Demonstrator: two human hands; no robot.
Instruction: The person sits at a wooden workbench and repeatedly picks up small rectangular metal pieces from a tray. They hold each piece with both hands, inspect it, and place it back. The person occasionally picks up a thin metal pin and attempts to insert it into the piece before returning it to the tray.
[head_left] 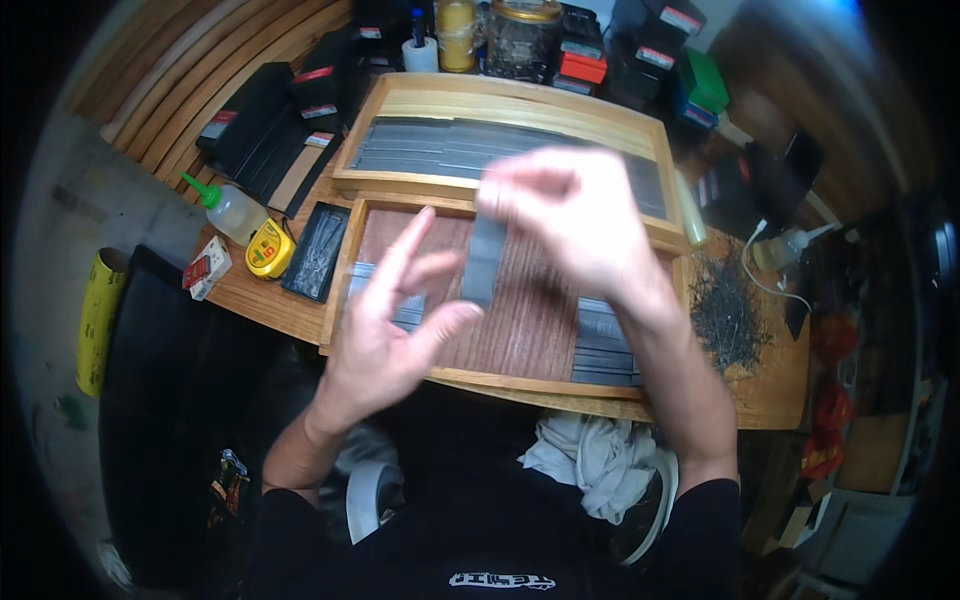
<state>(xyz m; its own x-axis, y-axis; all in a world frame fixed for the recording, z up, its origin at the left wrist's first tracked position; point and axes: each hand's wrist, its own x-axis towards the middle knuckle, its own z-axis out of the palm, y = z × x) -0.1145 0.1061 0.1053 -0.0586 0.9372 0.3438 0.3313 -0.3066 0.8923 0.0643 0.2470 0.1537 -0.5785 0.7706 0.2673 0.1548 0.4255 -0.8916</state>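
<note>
My right hand point(585, 220) pinches the top of 1 grey strip point(484, 262) over the lower tray point(530, 345). My left hand point(385, 335) is loosely open, apparently holding nothing; I cannot tell whether its thumb touches the strip. I judge I'm mid-handling; the next move calls for steadying the strip's lower end.

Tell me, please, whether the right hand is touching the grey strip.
Touching: the head view shows the right hand pinching the upper end of the grey strip.
</note>
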